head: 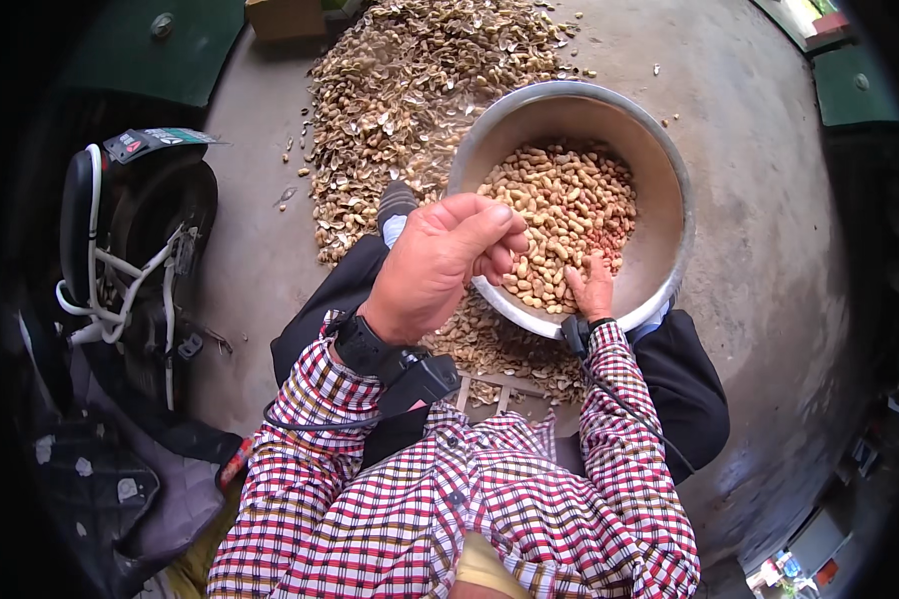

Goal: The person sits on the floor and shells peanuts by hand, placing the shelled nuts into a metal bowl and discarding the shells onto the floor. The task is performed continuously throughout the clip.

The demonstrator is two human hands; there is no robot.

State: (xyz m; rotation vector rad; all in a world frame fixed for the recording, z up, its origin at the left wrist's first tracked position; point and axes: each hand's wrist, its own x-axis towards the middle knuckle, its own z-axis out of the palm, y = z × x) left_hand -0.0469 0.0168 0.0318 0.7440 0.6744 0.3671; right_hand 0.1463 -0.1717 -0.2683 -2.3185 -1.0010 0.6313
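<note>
A wide metal basin point(655, 224) stands before me, its near rim between my knees. Unshelled peanuts point(547, 195) fill its bottom, and reddish shelled kernels point(607, 241) lie among them towards the right. My right hand point(593, 288) reaches over the near rim onto the peanuts, thumb and fingers apart beside the kernels. Raised above the basin's left rim is my left hand point(449, 258). Its fingers are curled and the thumb lies along the index finger; whether anything is inside is hidden.
A broad heap of peanut shells point(397, 97) covers the concrete floor point(757, 224) ahead and left, with more shells point(494, 337) under the basin. At left stands a wheeled vehicle with a white tubular frame point(112, 292). A cardboard box point(285, 19) sits at the top.
</note>
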